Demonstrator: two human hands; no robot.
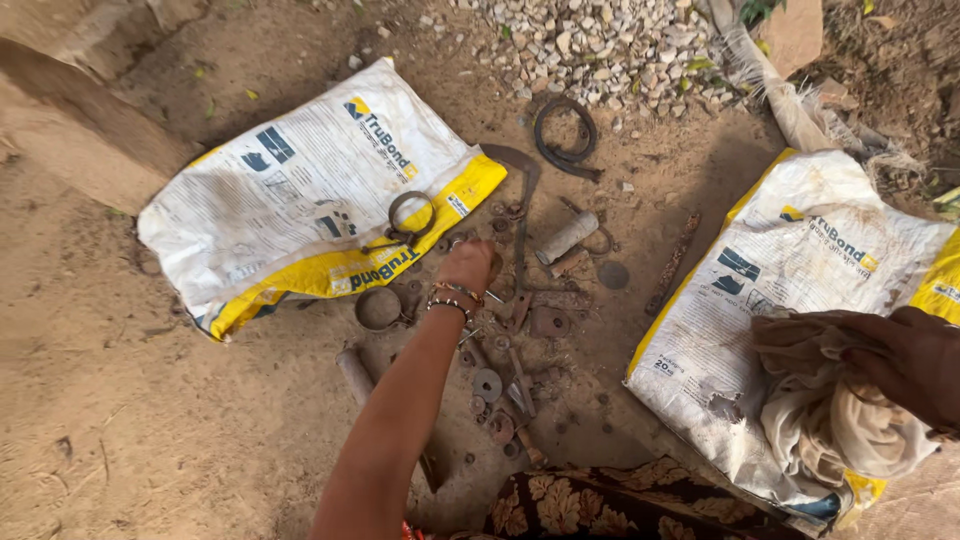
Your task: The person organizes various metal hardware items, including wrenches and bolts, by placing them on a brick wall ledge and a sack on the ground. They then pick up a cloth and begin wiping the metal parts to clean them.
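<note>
The person sits on bare dirt ground [150,420] with a scatter of rusty metal parts [510,340] spread in front of them. I take that scatter as the landmark.

The left hand [466,265] reaches out over the far edge of the scatter, bangles on the wrist. Its fingers point down among the small pieces; whether the grip is clenched on anything I cannot tell, since the fingertips are hidden behind the hand itself.

To the right of the scatter lies a white and yellow sack [760,300], flat on the ground. On its near end the right hand [900,365] has its grip clenched on a bunched, dirty beige cloth [830,410], which rests on the sack.

To the left of the scatter lies a second white and yellow sack [300,190], also flat, closed, its contents not visible. A metal ring [411,215] sits on its yellow edge, just beyond the left hand.

Within the scatter: a flat washer [487,384] near the forearm, a short pipe ring [378,309] at the left side, and a pale cylinder [566,238] at the far side. Beyond the scatter a dark rubber loop [566,135] lies just before a heap of gravel [600,45].
</note>
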